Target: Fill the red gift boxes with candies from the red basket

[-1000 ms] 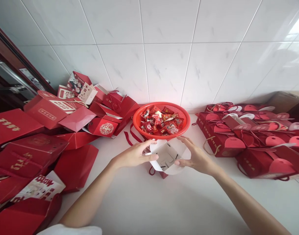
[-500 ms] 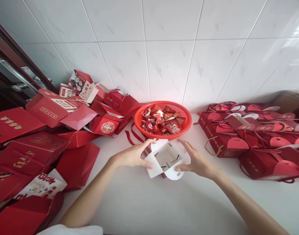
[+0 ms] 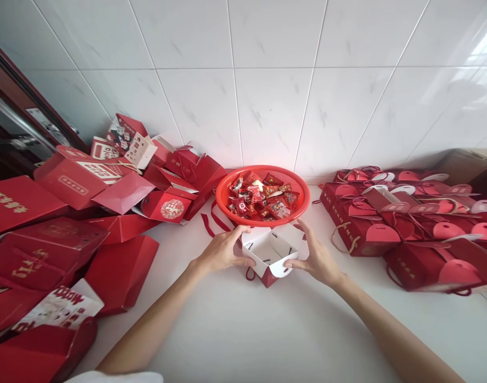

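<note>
- Head view, far left: red box pile (image 3: 119,274).
- Left hand (image 3: 223,251): half-open, thumb and fingers holding open box (image 3: 269,250) at its left side.
- Open box: between hands, about equally near both; mouth up, squarish, no clear long axis; candy basket (image 3: 305,199) just behind.
- Right hand (image 3: 320,260): half-open, holding right side.
- Far right: handled boxes (image 3: 373,242).

Holding one small box (image 3: 270,252): red outside, white inside, upright, top open, flaps (image 3: 282,272) splayed about my grip. Short dark marks inside; dark-red cord (image 3: 250,274) low down. Position: just nearside of the basket (image 3: 263,222).
</note>
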Available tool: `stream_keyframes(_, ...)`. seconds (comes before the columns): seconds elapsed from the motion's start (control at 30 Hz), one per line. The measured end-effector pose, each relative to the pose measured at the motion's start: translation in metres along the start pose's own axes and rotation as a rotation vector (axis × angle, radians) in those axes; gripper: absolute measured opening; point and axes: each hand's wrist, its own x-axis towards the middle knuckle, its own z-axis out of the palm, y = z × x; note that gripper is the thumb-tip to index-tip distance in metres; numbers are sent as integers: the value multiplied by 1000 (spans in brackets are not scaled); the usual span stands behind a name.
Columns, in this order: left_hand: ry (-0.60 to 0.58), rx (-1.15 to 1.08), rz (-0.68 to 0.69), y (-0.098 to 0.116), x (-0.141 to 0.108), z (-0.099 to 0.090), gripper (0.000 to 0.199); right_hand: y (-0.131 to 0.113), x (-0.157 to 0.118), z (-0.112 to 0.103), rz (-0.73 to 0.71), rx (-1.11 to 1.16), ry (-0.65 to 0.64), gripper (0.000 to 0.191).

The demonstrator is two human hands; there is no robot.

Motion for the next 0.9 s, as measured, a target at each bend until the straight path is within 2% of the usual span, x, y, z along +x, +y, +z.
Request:
stream_keyframes(0.23, -130, -2, 51, 11, -6, -24, 95, -2, -5, -16, -176, -77, 14, 101)
stream_keyframes(0.37, -161, -28, 77, 17, -9, -37, 88, -5, 1, -24, -222, -6, 47, 77)
stream_keyframes(0.43, -114, -33, 93, 18, -9, -46, 73, -6, 8, -30, -217, 64, 75, 63)
stream_keyframes(0.53, 42, -11, 91, 15, 4, -65, 55, -8, 28, -39, -154, 178, 147, 49)
stream_keyframes(0.6, 105, 21, 65, 10, 22, -77, 47, -8, 48, -43, -75, 253, 210, 43)
stream_keyframes(0.67, 94, 70, 36, 6, 48, -85, 37, -7, 72, -44, -7, 338, 265, 41)
stream_keyframes(0.73, -5, 114, 32, 5, 77, -87, 29, -5, 98, -40, 16, 426, 307, 41)
stream_keyframes(0.77, -94, 124, 22, 5, 91, -85, 28, -4, 111, -36, 19, 467, 318, 40)
stream_keyframes(0.83, -327, 190, -13, 10, 116, -75, 33, 0, 136, -27, 43, 531, 312, 39)
stream_keyframes(0.87, -411, 246, -7, 13, 126, -68, 39, 1, 147, -23, 63, 553, 304, 37)
stream_keyframes(0.9, -441, 296, 10, 16, 135, -61, 46, 3, 157, -18, 88, 576, 295, 36)
